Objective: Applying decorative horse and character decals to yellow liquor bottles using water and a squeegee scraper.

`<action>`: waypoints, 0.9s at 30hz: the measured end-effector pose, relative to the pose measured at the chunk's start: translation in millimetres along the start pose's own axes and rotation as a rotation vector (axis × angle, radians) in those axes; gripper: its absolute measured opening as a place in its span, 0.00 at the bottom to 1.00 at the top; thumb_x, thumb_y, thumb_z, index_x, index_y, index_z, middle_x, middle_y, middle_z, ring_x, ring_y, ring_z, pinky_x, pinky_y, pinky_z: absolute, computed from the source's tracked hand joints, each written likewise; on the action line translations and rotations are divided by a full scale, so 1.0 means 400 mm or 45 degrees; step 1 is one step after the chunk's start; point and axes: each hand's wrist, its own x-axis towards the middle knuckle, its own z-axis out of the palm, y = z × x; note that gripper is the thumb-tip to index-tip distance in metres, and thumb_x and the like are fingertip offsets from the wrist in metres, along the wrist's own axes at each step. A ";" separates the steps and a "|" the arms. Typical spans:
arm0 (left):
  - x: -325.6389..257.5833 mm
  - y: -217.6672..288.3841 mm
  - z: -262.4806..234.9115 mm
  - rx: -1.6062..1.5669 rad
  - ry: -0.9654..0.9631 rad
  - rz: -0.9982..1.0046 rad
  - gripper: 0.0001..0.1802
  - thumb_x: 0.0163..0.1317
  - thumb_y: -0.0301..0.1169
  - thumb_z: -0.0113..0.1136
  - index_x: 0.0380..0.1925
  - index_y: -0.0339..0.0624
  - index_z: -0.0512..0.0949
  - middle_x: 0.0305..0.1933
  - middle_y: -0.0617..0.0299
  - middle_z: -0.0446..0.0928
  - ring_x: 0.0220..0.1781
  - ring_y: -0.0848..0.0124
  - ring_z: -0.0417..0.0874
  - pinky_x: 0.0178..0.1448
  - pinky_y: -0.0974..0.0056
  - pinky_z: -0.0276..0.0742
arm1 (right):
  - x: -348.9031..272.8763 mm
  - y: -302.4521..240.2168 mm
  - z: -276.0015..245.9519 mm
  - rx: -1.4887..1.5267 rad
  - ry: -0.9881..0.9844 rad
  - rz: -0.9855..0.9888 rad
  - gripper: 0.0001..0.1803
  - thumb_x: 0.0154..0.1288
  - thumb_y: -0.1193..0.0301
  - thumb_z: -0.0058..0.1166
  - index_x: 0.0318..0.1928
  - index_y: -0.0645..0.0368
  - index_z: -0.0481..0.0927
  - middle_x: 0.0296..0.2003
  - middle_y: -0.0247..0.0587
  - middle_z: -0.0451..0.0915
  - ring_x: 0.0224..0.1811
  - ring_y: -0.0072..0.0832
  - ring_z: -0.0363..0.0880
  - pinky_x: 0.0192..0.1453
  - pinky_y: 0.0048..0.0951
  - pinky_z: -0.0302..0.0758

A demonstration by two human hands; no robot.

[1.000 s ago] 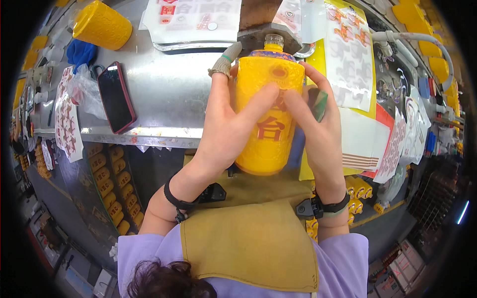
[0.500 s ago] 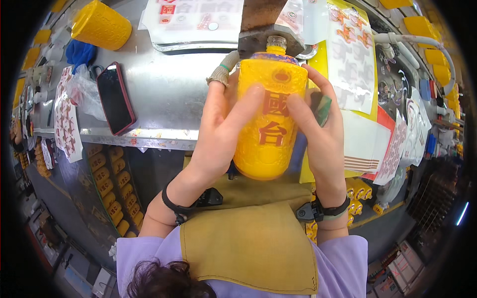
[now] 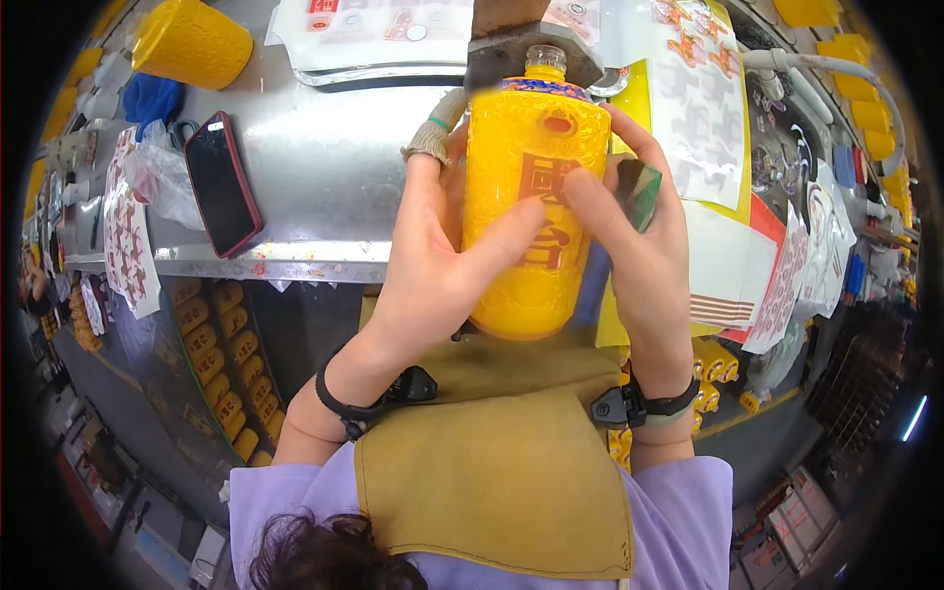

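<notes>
Upright before me is a yellow bottle [image 3: 521, 305] with embossed sides, large red characters on its front and a blue patterned band at the shoulder. Its clear glass neck [image 3: 546, 63] points away from me, against a dark metal block [image 3: 500, 59]. My left hand [image 3: 433, 270] grips the bottle's left side, thumb flat across the characters; a knitted finger sleeve [image 3: 433, 130] covers one finger. From the right, my right hand [image 3: 644, 256] holds it too, its thumb pressing near the upper character. A small green and dark piece [image 3: 644, 197] sits inside that hand; its kind is unclear.
A phone [image 3: 221, 182], a crumpled plastic bag [image 3: 169, 177] and a yellow cup-shaped container [image 3: 194, 44] lie on the metal table [image 3: 324, 177]. Sticker sheets [image 3: 698, 118] are at right, another [image 3: 131, 236] hangs at left. Below stand racked yellow bottles [image 3: 206, 364].
My left thumb has slid down and rightward over the bottle's front, and my right thumb has shifted slightly. The bottle sits a little farther from me in the picture.
</notes>
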 end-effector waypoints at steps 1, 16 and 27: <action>-0.001 -0.001 -0.001 0.000 0.000 -0.002 0.44 0.67 0.27 0.59 0.78 0.32 0.47 0.75 0.45 0.62 0.76 0.58 0.66 0.79 0.54 0.62 | 0.000 0.000 0.001 -0.004 0.002 -0.007 0.36 0.65 0.66 0.72 0.68 0.65 0.68 0.33 0.22 0.70 0.34 0.11 0.63 0.37 0.15 0.61; 0.010 -0.013 0.007 -0.129 0.097 -0.011 0.31 0.71 0.24 0.61 0.68 0.31 0.59 0.66 0.52 0.72 0.65 0.68 0.77 0.66 0.62 0.76 | -0.002 -0.002 0.003 0.010 0.000 -0.002 0.36 0.66 0.66 0.71 0.68 0.64 0.68 0.34 0.23 0.72 0.34 0.10 0.65 0.37 0.14 0.61; 0.012 -0.013 0.016 0.074 0.085 0.052 0.43 0.68 0.23 0.64 0.76 0.32 0.48 0.71 0.47 0.68 0.70 0.63 0.73 0.73 0.57 0.71 | 0.030 -0.082 -0.040 -0.247 -0.013 -0.414 0.23 0.75 0.77 0.51 0.68 0.64 0.70 0.47 0.33 0.77 0.46 0.15 0.72 0.51 0.21 0.71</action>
